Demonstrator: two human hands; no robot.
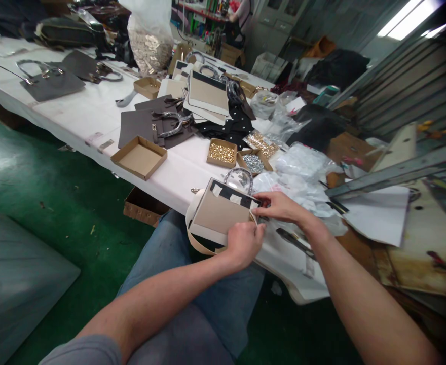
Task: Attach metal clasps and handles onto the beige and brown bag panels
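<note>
A flat handbag panel (pixel 218 209) lies at the table's near edge, just above my lap. It has a beige board face, a black band with pale tape pieces, and a plastic-wrapped ring handle (pixel 238 178) at its far side. A beige strip (pixel 192 234) curves around its left and near sides. My left hand (pixel 245 244) is closed at the panel's lower right edge, fingers curled around the strip's end there. With bent fingers, my right hand (pixel 278 207) pinches the panel's upper right corner. What lies between those fingertips is partly hidden.
Beyond the panel stand small cardboard boxes of gold-coloured pieces (pixel 222 153) and silver-coloured pieces (pixel 253 163). To the left are a shallow cardboard tray (pixel 139 156) and grey bag panels (pixel 139 124). A dark-handled tool (pixel 294 240) lies right, near plastic bags (pixel 302 167).
</note>
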